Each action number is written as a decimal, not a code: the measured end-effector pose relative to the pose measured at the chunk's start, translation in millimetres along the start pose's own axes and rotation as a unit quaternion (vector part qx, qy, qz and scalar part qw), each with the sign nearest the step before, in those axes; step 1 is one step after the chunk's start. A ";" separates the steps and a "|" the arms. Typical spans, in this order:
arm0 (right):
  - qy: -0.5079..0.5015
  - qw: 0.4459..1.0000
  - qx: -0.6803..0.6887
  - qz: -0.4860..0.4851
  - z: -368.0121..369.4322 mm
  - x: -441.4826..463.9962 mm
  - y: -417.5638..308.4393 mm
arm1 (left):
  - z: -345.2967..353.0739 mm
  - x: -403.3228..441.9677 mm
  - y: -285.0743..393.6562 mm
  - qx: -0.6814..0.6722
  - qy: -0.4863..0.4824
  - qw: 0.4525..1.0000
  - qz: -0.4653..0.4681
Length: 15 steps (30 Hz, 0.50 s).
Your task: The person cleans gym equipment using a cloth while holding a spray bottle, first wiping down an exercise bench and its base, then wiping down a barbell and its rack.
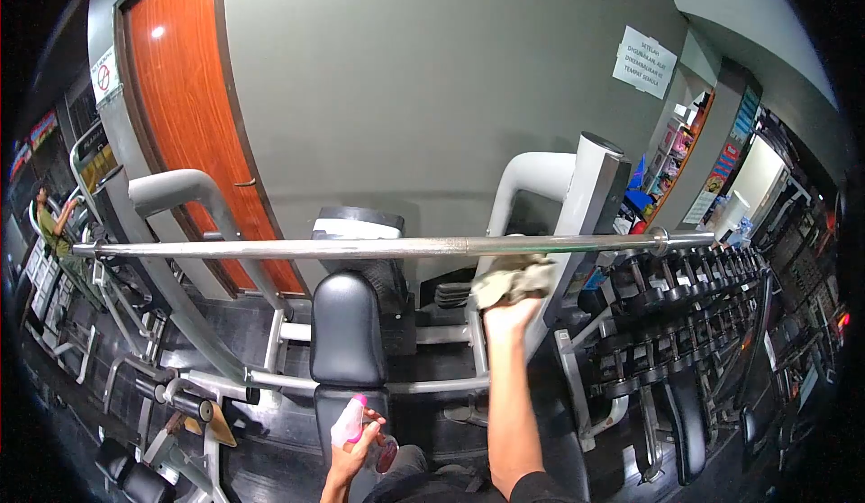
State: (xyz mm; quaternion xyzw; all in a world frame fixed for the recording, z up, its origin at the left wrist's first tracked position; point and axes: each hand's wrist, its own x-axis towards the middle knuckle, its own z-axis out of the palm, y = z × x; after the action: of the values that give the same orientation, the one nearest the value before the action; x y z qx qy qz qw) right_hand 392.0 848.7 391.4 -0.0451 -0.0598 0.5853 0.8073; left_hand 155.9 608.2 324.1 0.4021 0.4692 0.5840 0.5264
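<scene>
My right hand (511,315) is closed round a crumpled, pale patterned cloth (515,282), raised just below the barbell's bar. The cloth appears to touch the long metal barbell bar (396,248), which runs level across the bench frame. Lower down, my left hand (357,449) is wrapped round a pink-and-white plastic bottle (348,425) with a bright pink top. A reddish see-through piece (387,453) shows beside those fingers; whether it belongs to the bottle, I cannot tell. In front of me stands the black padded bench (347,332), its backrest upright.
Grey uprights (590,192) support the bar on both sides. Dumbbells on a rack (671,278) stand to the right. A machine with rollers (185,399) is at lower left. A person in a green shirt (54,233) is at far left, near a wooden door (194,97).
</scene>
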 end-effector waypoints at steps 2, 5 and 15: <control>-0.042 0.990 -0.093 -0.098 41.6 -4.8 -29.3 | -0.9 0.4 1.7 -0.004 -0.003 1.000 -0.001; -0.023 0.990 -0.083 -0.108 -8.1 39.1 -28.6 | 3.3 4.0 2.9 -0.009 -0.009 1.000 0.001; 0.037 0.944 -0.310 0.110 23.1 -92.0 198.9 | 9.5 7.0 11.3 0.093 -0.066 0.991 0.068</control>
State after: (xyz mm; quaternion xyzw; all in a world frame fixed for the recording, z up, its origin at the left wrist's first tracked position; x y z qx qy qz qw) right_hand 173.4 823.1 381.8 -0.3208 -0.2032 0.6210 0.6857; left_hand 161.5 616.2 337.2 0.5176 0.4571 0.5447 0.4759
